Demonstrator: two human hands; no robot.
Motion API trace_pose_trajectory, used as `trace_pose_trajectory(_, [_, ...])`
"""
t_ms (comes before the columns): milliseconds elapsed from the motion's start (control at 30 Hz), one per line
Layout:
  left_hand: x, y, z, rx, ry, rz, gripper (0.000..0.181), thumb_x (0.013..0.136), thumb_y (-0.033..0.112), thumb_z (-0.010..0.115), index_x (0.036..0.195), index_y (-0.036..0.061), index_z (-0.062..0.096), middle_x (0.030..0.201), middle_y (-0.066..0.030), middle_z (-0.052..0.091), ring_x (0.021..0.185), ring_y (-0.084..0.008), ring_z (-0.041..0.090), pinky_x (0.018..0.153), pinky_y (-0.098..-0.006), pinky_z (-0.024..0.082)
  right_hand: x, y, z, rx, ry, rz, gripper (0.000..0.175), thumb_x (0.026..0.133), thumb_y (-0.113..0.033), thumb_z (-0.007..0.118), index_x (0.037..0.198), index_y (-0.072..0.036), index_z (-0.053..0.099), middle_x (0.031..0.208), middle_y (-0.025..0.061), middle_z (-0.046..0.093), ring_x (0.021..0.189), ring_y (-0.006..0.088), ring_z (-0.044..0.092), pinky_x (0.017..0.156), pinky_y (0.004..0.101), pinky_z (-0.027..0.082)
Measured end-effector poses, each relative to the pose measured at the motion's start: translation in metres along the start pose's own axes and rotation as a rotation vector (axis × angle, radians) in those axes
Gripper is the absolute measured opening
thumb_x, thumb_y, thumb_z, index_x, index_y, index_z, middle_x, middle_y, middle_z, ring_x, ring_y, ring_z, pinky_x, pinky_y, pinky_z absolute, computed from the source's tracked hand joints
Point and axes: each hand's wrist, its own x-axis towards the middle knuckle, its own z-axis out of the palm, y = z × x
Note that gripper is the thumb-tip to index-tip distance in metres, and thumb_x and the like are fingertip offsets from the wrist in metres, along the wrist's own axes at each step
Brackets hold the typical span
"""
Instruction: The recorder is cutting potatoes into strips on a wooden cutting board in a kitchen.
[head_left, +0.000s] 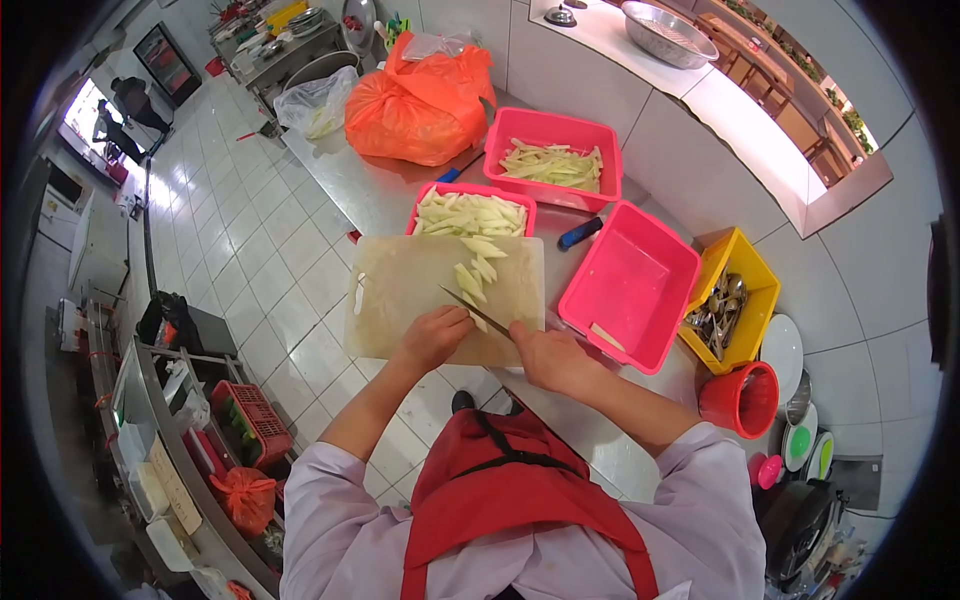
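My right hand (551, 358) grips a knife (478, 311), whose blade points up and left over a whitish plastic cutting board (405, 277). Beside the blade, my left hand (437, 336) rests with bent fingers on a pale green vegetable piece (477, 318), mostly hidden by hand and knife. Slanted slices (470, 283) of the same vegetable lie on the board in a loose line towards its far edge. Just beyond, a pink tub (472, 214) is heaped with such slices, partly covered by the board. A second pink tub (555, 169) holds thinner, pale green strips.
At right stand a pink tub (637, 289) with one pale piece, a yellow bin (742, 300) of cutlery and a red bucket (739, 401). A blue-handled tool (580, 234) lies between tubs. An orange plastic bag (420, 109) sits at the far left of the steel table. Two people stand near the distant doorway.
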Motion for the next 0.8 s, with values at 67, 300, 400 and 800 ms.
trace_pose_trajectory(67, [-0.001,0.003,0.001,0.003,-0.003,-0.002,0.018,0.073,0.003,0.064,0.091,0.0067,0.066,0.095,-0.0029,0.064,0.086,-0.0216,0.065,0.073,-0.0315,0.054,-0.007,-0.001,0.004,-0.08,0.06,-0.04,0.023,0.087,-0.009,0.045,0.107,0.001,0.044,0.073,0.0226,0.066,0.069,0.0401,0.068,0.062,0.0496,0.053])
trace_pose_trajectory(300, [-0.005,0.0,0.002,-0.006,0.014,-0.02,0.018,0.074,0.005,0.065,0.092,0.0057,0.066,0.095,-0.0046,0.063,0.089,-0.0229,0.064,0.075,-0.0327,0.054,-0.013,0.001,0.018,-0.123,0.053,-0.047,0.024,0.088,-0.01,0.044,0.109,0.002,0.044,0.071,0.0211,0.067,0.066,0.0381,0.068,0.059,0.0481,0.052])
trace_pose_trajectory(400, [-0.022,-0.013,-0.004,0.001,0.142,-0.042,0.024,0.076,0.008,0.068,0.099,0.0051,0.065,0.1,-0.008,0.063,0.094,-0.0265,0.064,0.081,-0.0352,0.054,-0.016,-0.003,0.022,-0.076,0.059,-0.034,0.022,0.088,-0.008,0.042,0.108,0.002,0.042,0.072,0.0238,0.065,0.066,0.042,0.066,0.059,0.0522,0.05])
trace_pose_trajectory(800, [-0.126,-0.068,-0.053,-1.233,0.284,-1.172,0.053,0.089,0.001,0.06,0.139,0.0004,0.041,0.121,-0.0121,0.058,0.106,-0.0202,0.058,0.092,-0.0334,0.048,0.077,0.016,0.01,-0.221,0.266,0.116,0.02,0.09,-0.016,0.047,0.106,-0.009,0.057,0.092,0.0155,0.066,0.085,0.0356,0.067,0.074,0.0488,0.051])
